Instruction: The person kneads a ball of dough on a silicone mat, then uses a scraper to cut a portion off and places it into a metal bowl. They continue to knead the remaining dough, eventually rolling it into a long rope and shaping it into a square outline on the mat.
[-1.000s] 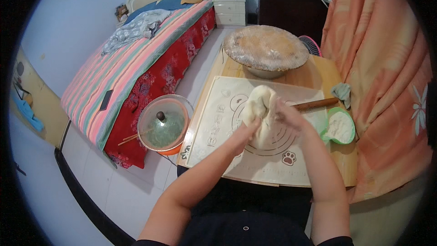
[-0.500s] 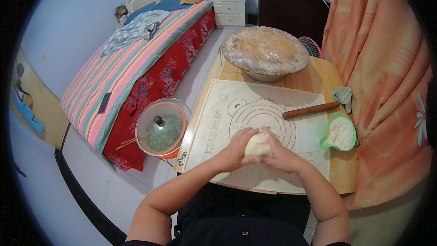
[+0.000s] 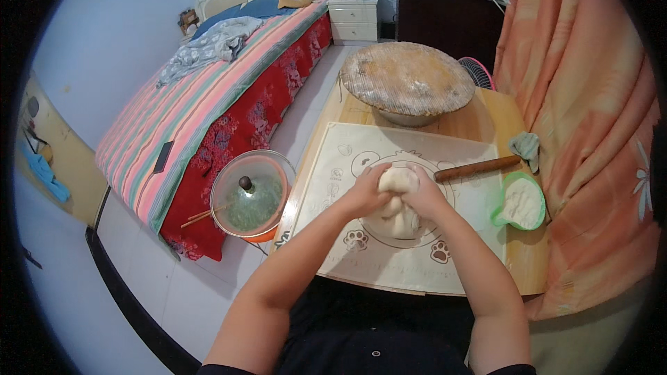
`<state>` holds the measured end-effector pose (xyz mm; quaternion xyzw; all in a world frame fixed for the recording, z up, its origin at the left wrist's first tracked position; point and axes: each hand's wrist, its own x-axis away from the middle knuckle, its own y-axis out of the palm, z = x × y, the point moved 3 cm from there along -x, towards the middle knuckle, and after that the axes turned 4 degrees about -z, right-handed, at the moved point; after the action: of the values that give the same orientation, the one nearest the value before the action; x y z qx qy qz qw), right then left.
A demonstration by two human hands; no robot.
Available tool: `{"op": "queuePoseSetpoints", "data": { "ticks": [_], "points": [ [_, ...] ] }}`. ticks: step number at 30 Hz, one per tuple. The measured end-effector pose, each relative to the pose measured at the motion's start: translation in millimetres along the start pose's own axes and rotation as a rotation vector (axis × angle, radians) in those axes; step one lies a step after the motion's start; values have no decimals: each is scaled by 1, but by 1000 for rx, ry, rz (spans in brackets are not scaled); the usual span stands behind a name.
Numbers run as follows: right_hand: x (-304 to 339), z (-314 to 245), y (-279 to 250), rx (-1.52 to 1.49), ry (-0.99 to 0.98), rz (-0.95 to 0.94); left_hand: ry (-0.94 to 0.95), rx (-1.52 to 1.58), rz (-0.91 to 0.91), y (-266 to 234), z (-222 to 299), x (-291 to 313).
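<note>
A pale lump of dough (image 3: 397, 225) lies on the cream printed mat (image 3: 314, 217), folded and creased in the middle. My left hand (image 3: 366, 193) grips its left side, and my right hand (image 3: 424, 194) grips the right side. The far end of the dough bulges up between my fingers. To the right of my hands lies a wooden rolling pin (image 3: 479, 168). A green scoop-shaped bowl of flour (image 3: 497, 217) stands at the right edge of the mat.
Behind the mat stands a large bowl (image 3: 410, 119) under a round woven lid (image 3: 406, 78). A crumpled grey cloth (image 3: 526, 147) lies beside the rolling pin. Left of the table is a glass-lidded pot (image 3: 251, 194) with chopsticks. An orange curtain (image 3: 577, 104) hangs close on the right.
Both hands have moved slightly away from me. The dough, a rounded ball between my palms before, is now stretched and creased on the mat.
</note>
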<state>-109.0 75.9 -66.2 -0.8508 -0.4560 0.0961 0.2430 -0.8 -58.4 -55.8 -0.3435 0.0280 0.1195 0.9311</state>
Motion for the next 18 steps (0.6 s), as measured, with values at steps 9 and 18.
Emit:
{"op": "queuePoseSetpoints", "data": {
  "ticks": [9,18],
  "points": [
    [82,-12,15,44,45,-99,14,-145,-10,12,25,50],
    [60,0,7,-1028,-15,32,-327,592,301,1,28,29]
  ]
}}
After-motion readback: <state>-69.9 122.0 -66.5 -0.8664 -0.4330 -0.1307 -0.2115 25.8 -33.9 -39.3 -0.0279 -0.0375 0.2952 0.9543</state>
